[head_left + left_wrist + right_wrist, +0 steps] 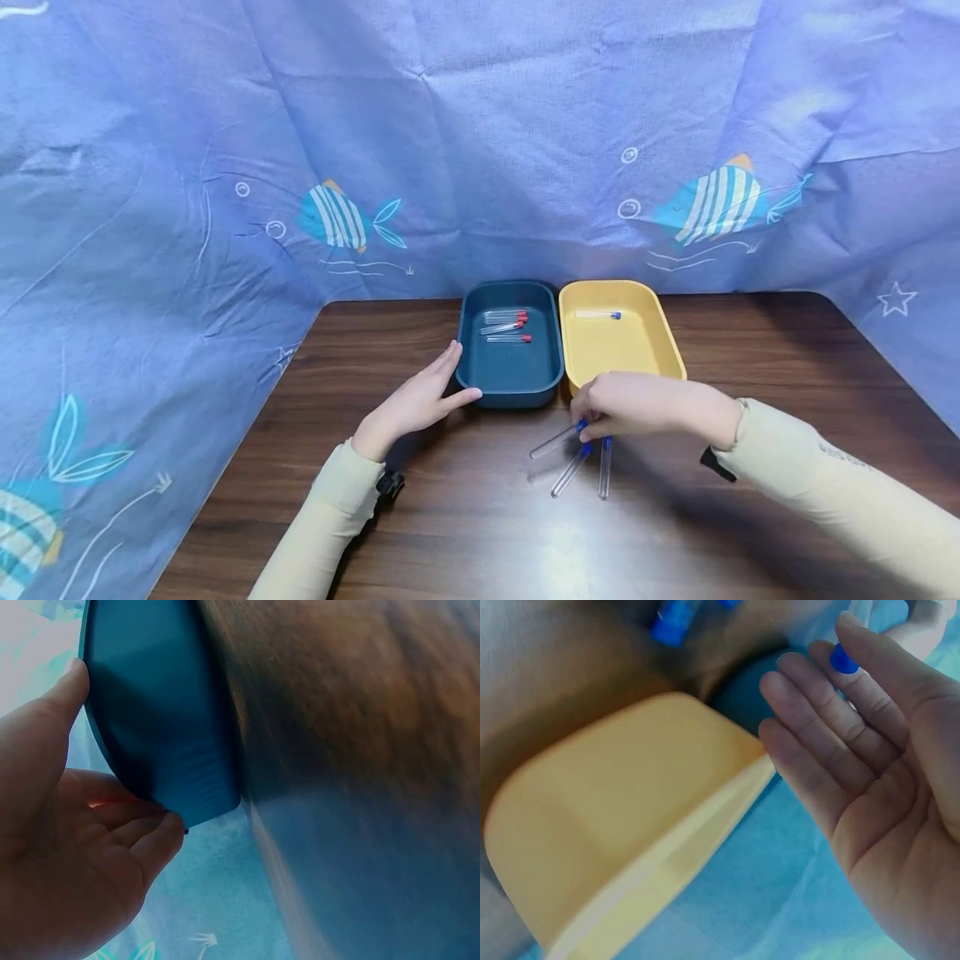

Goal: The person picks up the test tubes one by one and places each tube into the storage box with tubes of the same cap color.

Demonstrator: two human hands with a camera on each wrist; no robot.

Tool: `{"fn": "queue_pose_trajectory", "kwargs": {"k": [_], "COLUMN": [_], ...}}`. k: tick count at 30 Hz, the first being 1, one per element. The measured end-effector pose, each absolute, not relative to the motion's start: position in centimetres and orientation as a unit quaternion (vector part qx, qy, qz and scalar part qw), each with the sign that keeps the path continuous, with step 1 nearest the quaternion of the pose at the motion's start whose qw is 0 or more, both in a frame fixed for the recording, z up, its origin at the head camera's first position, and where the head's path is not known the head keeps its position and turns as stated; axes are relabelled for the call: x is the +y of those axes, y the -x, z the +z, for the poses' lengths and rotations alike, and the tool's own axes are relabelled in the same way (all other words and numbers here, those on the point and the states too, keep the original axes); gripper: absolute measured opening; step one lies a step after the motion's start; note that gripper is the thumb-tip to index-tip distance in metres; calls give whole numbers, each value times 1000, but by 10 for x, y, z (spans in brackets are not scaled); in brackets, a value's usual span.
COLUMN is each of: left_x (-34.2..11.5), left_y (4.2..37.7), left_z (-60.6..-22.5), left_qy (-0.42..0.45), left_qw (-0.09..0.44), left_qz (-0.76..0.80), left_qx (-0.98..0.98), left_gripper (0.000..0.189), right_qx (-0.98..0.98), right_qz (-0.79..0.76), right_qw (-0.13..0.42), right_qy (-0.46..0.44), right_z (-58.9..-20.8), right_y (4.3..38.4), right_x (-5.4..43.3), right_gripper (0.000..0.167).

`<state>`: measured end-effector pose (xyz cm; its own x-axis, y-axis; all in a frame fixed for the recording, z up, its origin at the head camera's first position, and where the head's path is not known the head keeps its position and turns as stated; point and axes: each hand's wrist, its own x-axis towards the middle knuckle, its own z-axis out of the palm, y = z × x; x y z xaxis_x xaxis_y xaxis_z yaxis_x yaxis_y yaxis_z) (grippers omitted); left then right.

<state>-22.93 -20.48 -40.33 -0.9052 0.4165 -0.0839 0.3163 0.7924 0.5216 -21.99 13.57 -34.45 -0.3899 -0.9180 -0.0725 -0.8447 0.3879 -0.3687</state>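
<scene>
My right hand [626,404] pinches a clear test tube [553,443] by its blue cap [844,659], just in front of the yellow tray [663,337]. Two more blue-capped tubes, a slanted test tube [570,472] and a straighter test tube [604,471], lie on the table below that hand. My left hand [415,404] rests on the near left corner of the dark blue tray [517,379], its thumb and fingers spread along the rim. In the left wrist view, that hand's fingertips [171,825] touch the tray's side.
Several red-capped test tubes [508,327] lie in the dark blue tray. One blue-capped test tube [597,315] lies at the far end of the yellow tray. Both trays stand side by side on the brown wooden table [360,350], against a blue fish-print cloth [510,150].
</scene>
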Motion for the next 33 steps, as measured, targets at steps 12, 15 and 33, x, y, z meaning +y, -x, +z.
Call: {"fn": "queue_pose_trajectory", "kwargs": {"k": [12, 15, 33], "left_x": [-210, -210, -207], "left_y": [225, 225, 232], "left_z": [-408, -409, -401], "left_qy": [-193, -193, -203], "left_qw": [98, 96, 111], "left_qz": [270, 272, 267], "left_qx": [938, 938, 936], "left_gripper": [98, 98, 97], "right_qx": [831, 839, 896], "right_qz": [-126, -122, -98], "right_qw": [89, 76, 33], "right_qy": [534, 524, 433], "right_z": [-295, -285, -254], "right_y": [245, 253, 315], "right_x": [136, 139, 178], "right_gripper": [5, 6, 9]}}
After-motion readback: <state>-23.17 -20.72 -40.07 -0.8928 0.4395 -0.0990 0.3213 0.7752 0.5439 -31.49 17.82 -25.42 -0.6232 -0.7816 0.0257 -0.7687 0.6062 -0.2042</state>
